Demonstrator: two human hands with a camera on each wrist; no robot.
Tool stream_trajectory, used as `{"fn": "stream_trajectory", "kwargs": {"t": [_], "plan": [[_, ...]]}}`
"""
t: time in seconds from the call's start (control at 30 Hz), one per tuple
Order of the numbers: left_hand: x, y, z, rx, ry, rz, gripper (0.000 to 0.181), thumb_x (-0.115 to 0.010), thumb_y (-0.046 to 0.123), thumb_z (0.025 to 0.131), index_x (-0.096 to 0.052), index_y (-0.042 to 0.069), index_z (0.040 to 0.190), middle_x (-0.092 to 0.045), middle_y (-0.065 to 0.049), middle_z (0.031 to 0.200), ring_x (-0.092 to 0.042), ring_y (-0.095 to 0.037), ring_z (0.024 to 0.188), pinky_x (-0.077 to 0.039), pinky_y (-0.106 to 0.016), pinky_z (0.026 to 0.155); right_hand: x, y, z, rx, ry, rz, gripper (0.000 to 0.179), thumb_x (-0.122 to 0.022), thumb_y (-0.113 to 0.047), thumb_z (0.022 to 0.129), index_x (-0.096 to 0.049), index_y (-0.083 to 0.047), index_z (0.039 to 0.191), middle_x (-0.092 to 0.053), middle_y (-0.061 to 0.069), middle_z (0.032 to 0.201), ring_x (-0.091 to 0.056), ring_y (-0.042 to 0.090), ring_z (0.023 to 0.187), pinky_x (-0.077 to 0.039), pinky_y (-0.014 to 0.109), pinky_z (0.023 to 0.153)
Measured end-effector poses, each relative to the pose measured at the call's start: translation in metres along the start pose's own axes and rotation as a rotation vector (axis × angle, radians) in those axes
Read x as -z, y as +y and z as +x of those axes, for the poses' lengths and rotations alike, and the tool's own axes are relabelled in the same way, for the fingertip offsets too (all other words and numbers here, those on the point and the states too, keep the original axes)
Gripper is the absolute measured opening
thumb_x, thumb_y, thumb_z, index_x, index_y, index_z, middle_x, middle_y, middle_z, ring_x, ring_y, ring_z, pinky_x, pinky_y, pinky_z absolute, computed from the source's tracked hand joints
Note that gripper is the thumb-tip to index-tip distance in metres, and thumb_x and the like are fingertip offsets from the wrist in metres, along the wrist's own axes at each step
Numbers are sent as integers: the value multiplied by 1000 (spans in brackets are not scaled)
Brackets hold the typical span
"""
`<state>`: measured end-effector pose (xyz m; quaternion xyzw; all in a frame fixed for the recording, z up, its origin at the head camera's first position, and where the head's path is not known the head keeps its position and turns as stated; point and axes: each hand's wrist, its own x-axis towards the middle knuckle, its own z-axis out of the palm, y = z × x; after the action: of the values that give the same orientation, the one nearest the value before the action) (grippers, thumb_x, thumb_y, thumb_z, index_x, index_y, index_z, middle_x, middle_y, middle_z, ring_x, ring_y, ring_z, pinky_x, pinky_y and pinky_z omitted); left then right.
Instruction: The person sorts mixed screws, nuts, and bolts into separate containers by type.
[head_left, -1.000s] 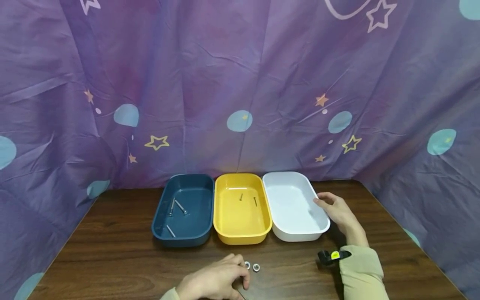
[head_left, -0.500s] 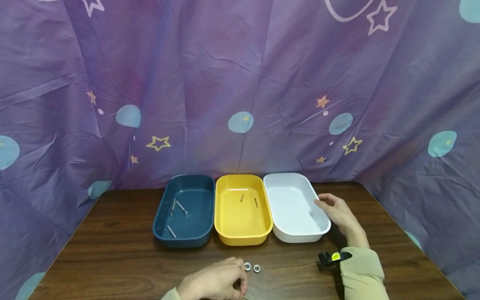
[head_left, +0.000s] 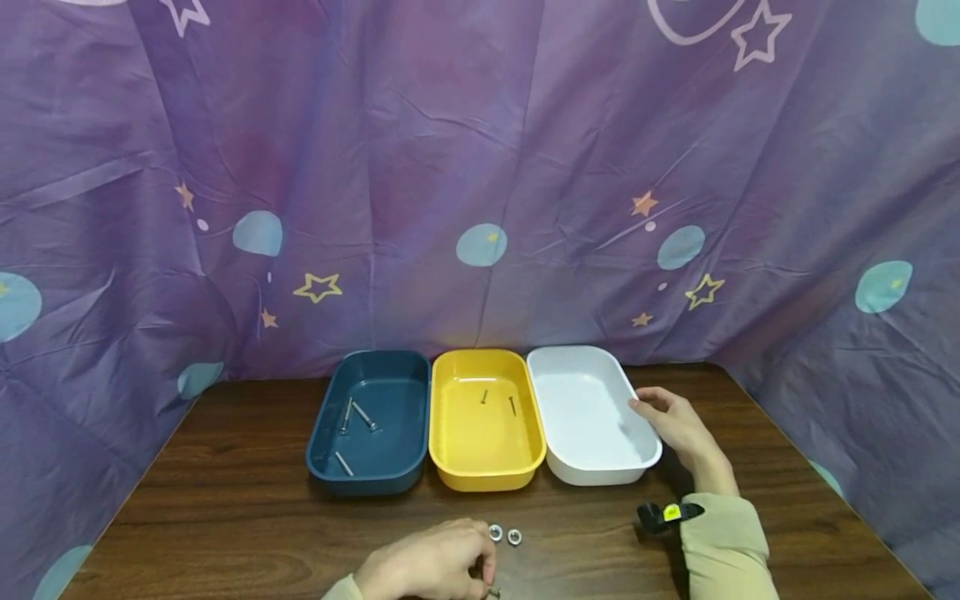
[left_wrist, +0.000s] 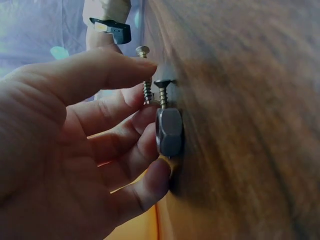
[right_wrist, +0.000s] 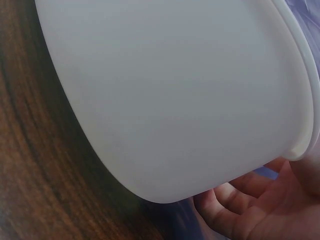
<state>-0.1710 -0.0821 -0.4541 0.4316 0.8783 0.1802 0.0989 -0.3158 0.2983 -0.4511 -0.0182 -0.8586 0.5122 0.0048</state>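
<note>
My left hand (head_left: 438, 558) is low over the table at the front. In the left wrist view its thumb and forefinger pinch a small screw (left_wrist: 146, 86), head up. A second screw (left_wrist: 162, 92) shows just beyond, behind a hex nut (left_wrist: 170, 132) close to the fingertips. Two nuts, a left one (head_left: 495, 532) and a right one (head_left: 514, 537), lie beside this hand in the head view. My right hand (head_left: 678, 425) grips the right rim of the white tray (head_left: 603, 477), thumb over the edge and fingers outside, under the lip in the right wrist view.
A dark blue tray (head_left: 367, 485) with several bolts (head_left: 363, 415) stands at the left. Between it and the white one is a yellow tray (head_left: 486, 482) holding two small screws (head_left: 513, 406). A patterned purple cloth (head_left: 420, 167) hangs behind the wooden table (head_left: 225, 517).
The left hand's fingers have drawn in slightly, and a screw's end now shows at the thumb tip. The right hand stays on the white tray.
</note>
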Motion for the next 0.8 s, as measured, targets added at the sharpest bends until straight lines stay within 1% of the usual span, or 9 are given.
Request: {"fn": "stream_trajectory", "kwargs": {"t": [0.1,0.23,0.3,0.4,0.5,0.57,0.67,0.8], "plan": [[1,0,0,-2,3,-9,18,-74,15,76,-61,27,74,-46,20,79,-43,3,74,-37,-14,69,0,0,0,2,5,-10,48,-61,-29,97,-51,5,130,-58,19,111,-58,16,86,-51,29,70],[3,-1,0,-4,1,-24,20,-74,14,76,-59,26,74,-46,20,77,-43,3,71,-37,-13,67,0,2,1,25,11,-10,47,-61,-28,97,-53,5,129,-58,18,110,-58,16,85,-51,28,70],[2,-1,1,-12,-10,-52,19,-73,13,77,-59,25,75,-46,19,77,-43,4,71,-38,-13,66,0,4,0,28,11,-4,46,-62,-28,97,-53,5,128,-59,18,108,-58,16,84,-51,29,69],[2,0,3,-56,-11,-63,16,-72,14,79,-60,24,77,-47,19,77,-43,5,71,-38,-13,66,4,7,-3,29,10,4,46,-62,-26,97,-52,7,128,-60,18,107,-59,15,83,-51,29,68],[3,0,5,-94,6,-50,13,-71,15,81,-60,23,78,-48,19,78,-43,6,72,-38,-12,67,7,9,-6,41,8,7,46,-62,-24,97,-52,9,128,-61,19,107,-59,15,83,-51,29,68],[6,-1,6,-103,28,-34,14,-71,15,79,-60,23,78,-47,18,77,-43,6,72,-38,-12,66,9,9,-7,50,23,3,46,-62,-23,97,-52,9,127,-60,20,107,-59,15,82,-51,28,68],[12,-2,6,-110,44,-54,14,-71,14,79,-59,22,79,-47,17,78,-43,5,72,-38,-12,64,8,8,-6,49,48,17,44,-62,-22,97,-53,9,126,-60,18,104,-59,15,81,-51,28,67],[20,-6,0,-116,48,-112,15,-70,13,82,-58,22,80,-47,17,77,-44,5,71,-40,-13,63,2,6,-2,58,18,61,45,-63,-23,96,-53,9,126,-61,15,101,-60,15,81,-52,29,68]]}}
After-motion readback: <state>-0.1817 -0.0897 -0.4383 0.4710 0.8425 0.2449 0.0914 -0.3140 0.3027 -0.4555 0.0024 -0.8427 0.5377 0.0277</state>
